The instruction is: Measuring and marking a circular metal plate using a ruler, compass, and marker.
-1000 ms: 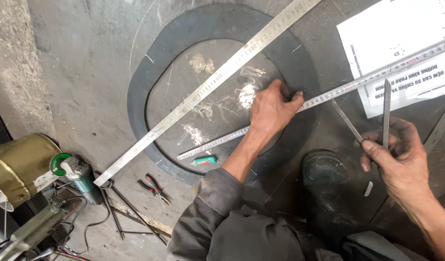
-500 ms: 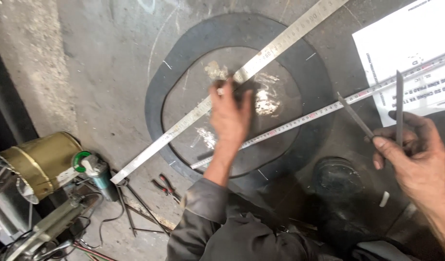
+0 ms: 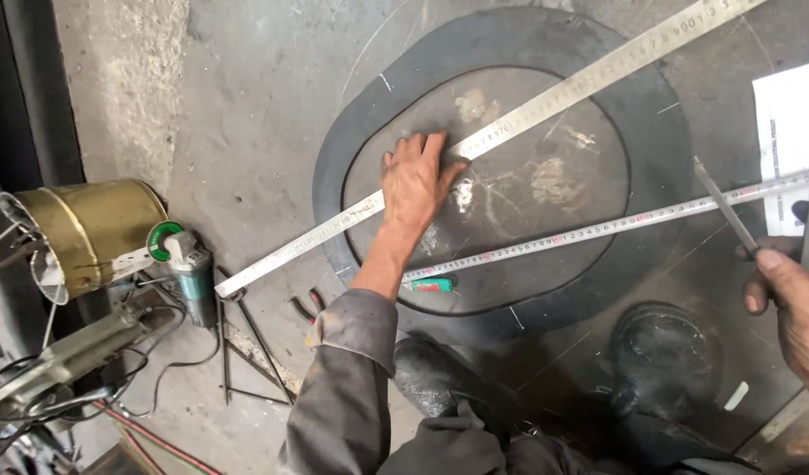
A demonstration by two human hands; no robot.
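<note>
Left hand lies open, palm flat on the long steel ruler; press evenly to stop slipping, while the right hand grips metal dividers

Dark grey oval ring is showing against the paler grey metal sheet, chalk-white scratches crossing it. Two silvery steel rulers are gleaming with fine black tick marks. A brassy gold tin is shining at the edge, beside a teal grinder with a green-and-white ring. White paper is carrying black print. The sleeve is looking dusty grey.
</note>
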